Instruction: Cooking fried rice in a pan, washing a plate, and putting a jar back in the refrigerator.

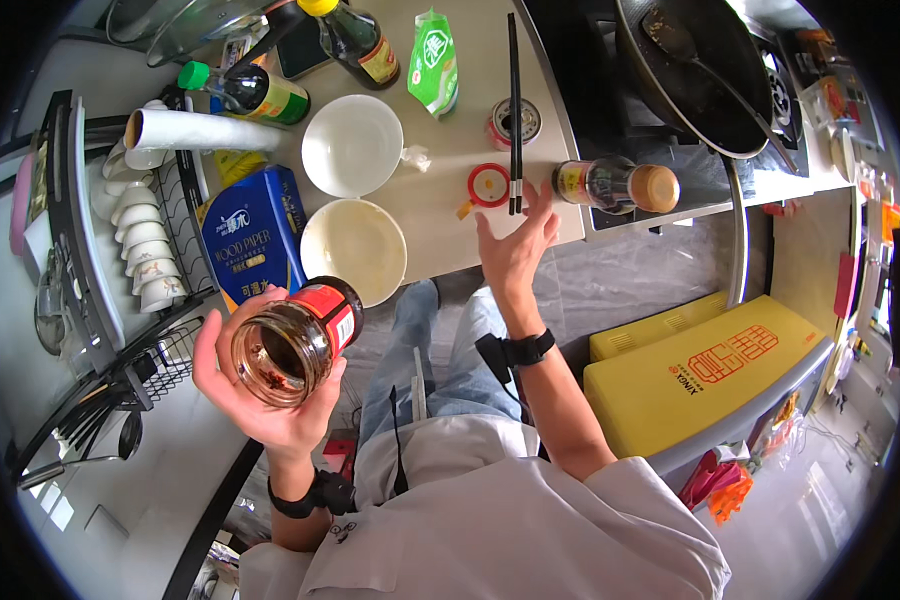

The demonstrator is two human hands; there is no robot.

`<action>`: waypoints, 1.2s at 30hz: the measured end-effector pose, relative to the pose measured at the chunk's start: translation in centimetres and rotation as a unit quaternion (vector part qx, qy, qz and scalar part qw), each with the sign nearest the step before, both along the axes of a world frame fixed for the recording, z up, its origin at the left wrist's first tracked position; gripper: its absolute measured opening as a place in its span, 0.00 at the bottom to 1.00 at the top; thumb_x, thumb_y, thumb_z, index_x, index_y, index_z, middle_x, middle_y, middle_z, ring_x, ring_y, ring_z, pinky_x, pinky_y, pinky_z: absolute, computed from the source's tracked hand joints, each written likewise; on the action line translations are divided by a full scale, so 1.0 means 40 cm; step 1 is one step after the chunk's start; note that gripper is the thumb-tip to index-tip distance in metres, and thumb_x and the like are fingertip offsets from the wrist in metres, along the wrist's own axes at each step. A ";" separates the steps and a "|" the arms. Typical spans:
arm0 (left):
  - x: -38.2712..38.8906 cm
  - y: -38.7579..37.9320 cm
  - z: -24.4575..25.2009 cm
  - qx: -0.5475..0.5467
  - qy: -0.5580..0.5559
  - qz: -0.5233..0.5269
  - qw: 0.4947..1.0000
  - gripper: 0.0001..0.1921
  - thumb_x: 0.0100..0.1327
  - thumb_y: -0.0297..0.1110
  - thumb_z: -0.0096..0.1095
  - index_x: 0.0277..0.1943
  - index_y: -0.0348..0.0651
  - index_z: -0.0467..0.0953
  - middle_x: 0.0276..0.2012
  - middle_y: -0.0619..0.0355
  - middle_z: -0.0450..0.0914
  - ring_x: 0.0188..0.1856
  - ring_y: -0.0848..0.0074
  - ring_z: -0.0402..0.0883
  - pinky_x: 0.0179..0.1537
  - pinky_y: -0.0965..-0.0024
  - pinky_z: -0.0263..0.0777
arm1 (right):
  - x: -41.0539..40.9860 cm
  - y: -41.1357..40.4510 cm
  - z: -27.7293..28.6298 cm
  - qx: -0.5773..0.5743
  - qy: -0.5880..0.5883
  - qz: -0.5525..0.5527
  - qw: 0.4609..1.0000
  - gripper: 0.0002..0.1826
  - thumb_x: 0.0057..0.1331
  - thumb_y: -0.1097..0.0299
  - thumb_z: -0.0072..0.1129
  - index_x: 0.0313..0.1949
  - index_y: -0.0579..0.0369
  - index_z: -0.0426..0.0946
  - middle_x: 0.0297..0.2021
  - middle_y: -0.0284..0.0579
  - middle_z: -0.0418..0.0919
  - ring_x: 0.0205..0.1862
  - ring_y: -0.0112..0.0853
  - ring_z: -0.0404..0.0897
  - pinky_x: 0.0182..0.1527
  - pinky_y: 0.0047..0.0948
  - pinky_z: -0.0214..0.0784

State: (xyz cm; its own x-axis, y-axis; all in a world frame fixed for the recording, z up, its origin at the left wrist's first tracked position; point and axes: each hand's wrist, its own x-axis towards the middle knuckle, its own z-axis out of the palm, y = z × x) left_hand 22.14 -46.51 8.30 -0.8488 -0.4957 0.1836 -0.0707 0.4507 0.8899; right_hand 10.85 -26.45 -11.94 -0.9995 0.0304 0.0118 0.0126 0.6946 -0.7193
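Note:
My left hand holds a lidless glass jar tilted, its mouth towards me. Dark sauce with reddish bits clings to the inside, and a red label wraps the side. Over the counter's front edge, my right hand has its fingers apart, by the silver-banded ends of black chopsticks. Whether a fingertip touches them I cannot tell. Those chopsticks lie across an opened can. Close by sit a red jar lid, inner side up, and a brown sauce bottle with a tan cap.
Two white bowls stand left of the lid, beside a blue tissue pack, a cling-film roll and sauce bottles. A green pouch is behind. Right, a wok holds a spatula; its handle overhangs the counter.

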 end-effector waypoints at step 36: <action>0.065 0.270 0.199 0.223 0.047 -0.559 0.797 0.54 0.46 0.26 0.87 0.69 0.37 0.49 0.55 0.44 0.78 0.55 0.67 0.81 0.58 0.64 0.74 | 0.377 0.356 0.983 -0.012 0.064 0.280 0.958 0.48 0.47 0.79 0.73 0.68 0.60 0.60 0.57 0.57 0.74 0.57 0.51 0.77 0.56 0.43 0.75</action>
